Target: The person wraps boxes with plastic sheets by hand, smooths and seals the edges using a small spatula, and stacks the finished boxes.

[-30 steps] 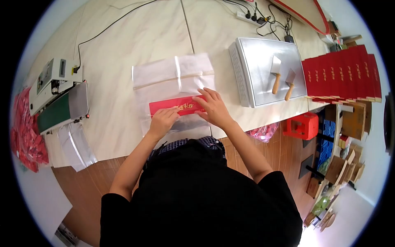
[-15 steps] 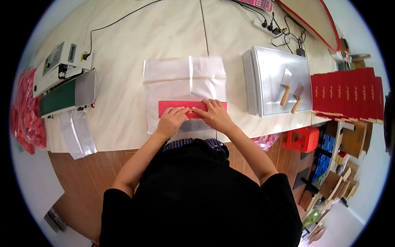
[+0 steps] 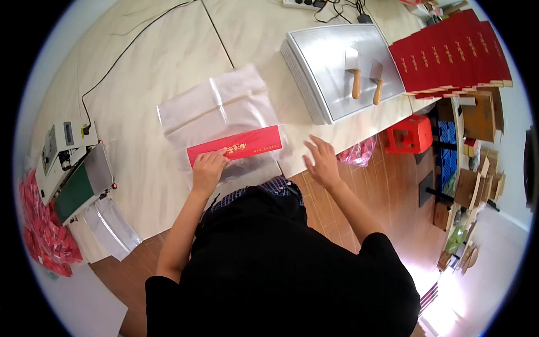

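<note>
A long flat red packet with gold lettering lies at a slant over the near part of a stack of clear plastic bags. My left hand has its fingers on the packet's left part, closed against its lower edge. The fingertips partly cover the gold characters. To the right, my right hand is off the packet, raised near the table's front edge with fingers spread and nothing in them.
Two wooden-handled scrapers lie on a silver metal box. Red boxes with gold print stand in a row at the far right. On the left is a sealing machine by red packaging. A red stool stands on the floor.
My right hand has let go of the packet and moved right. My left hand remains on the packet's left part. The whole view has turned and shifted toward the right.
</note>
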